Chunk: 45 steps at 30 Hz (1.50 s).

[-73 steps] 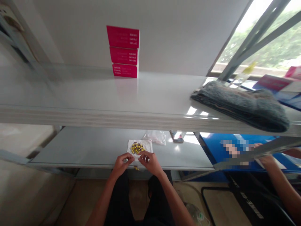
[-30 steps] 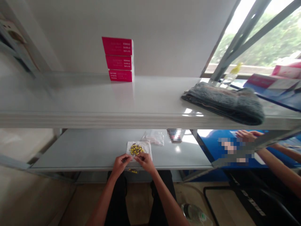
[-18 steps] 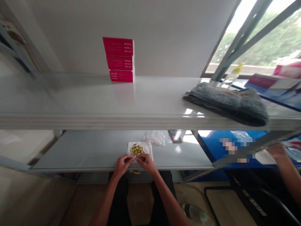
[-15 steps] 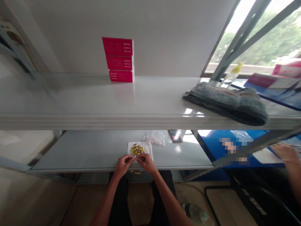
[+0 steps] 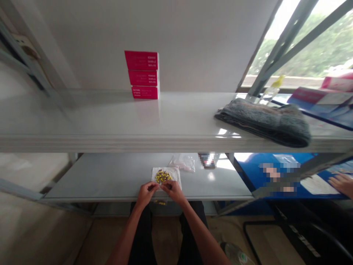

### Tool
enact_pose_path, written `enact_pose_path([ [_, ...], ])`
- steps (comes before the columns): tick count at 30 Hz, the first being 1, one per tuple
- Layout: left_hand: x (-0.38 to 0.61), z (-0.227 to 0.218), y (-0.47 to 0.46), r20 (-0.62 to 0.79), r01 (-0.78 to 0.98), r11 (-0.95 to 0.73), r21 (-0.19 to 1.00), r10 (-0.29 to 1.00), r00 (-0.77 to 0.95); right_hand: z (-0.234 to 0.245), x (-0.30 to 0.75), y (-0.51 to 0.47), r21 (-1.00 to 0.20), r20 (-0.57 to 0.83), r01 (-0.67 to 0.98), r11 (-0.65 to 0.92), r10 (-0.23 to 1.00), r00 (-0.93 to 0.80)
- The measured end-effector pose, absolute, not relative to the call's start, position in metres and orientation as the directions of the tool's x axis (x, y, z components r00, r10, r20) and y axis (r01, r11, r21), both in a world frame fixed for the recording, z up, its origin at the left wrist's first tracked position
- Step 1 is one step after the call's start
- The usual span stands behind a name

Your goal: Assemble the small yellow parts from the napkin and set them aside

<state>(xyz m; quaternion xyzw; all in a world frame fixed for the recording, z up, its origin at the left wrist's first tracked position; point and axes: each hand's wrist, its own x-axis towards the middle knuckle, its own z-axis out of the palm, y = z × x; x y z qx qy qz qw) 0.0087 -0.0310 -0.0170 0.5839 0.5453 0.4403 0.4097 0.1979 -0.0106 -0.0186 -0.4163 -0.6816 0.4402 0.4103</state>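
Note:
A heap of small yellow pieces (image 5: 162, 176) lies on a white sheet (image 5: 175, 173) on the lower grey shelf (image 5: 110, 176). My left hand (image 5: 145, 194) and my right hand (image 5: 173, 191) meet at the sheet's near edge, fingers curled in a pinch towards each other. What they pinch is too small to make out. A few more yellow pieces (image 5: 160, 202) sit just below my hands at the shelf's front edge.
A clear plastic bag (image 5: 183, 162) lies behind the sheet. Three stacked pink boxes (image 5: 142, 75) and a folded grey towel (image 5: 264, 120) rest on the upper shelf (image 5: 176, 121). Another person's hand (image 5: 341, 182) rests on a blue surface (image 5: 248, 171) at right.
My hands stay pinched together at the sheet's near edge. The view has shifted slightly. The other person's hand at right has moved about and now lies lower right.

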Motion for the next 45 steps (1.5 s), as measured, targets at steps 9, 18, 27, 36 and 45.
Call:
enact_pose_path([
  [9,0.0138,-0.015,-0.032,0.101,0.318,-0.103,0.942,0.995,0.023,-0.0147,0.1971,-0.0131,-0.905,0.245,0.264,0.334,0.916,-0.317],
  [18,0.0133,-0.0096,-0.0336,0.078,0.293,-0.082,0.953,0.997,0.023,-0.0123,0.1973,-0.0143,-0.918,0.244,0.239,0.316,0.926,-0.287],
  [27,0.0126,-0.0127,-0.0336,0.081,0.293,-0.081,0.953,0.997,0.014,-0.0117,0.1978,-0.0144,-0.922,0.238,0.233,0.308,0.928,-0.287],
  [36,0.0131,-0.0128,-0.0335,0.076,0.29,-0.078,0.954,0.997,0.02,-0.0161,0.1981,-0.0135,-0.921,0.231,0.245,0.302,0.931,-0.282],
  [45,0.0166,-0.0167,-0.0327,0.103,0.328,-0.103,0.939,0.995,0.02,-0.0149,0.197,-0.0147,-0.91,0.229,0.274,0.312,0.927,-0.296],
])
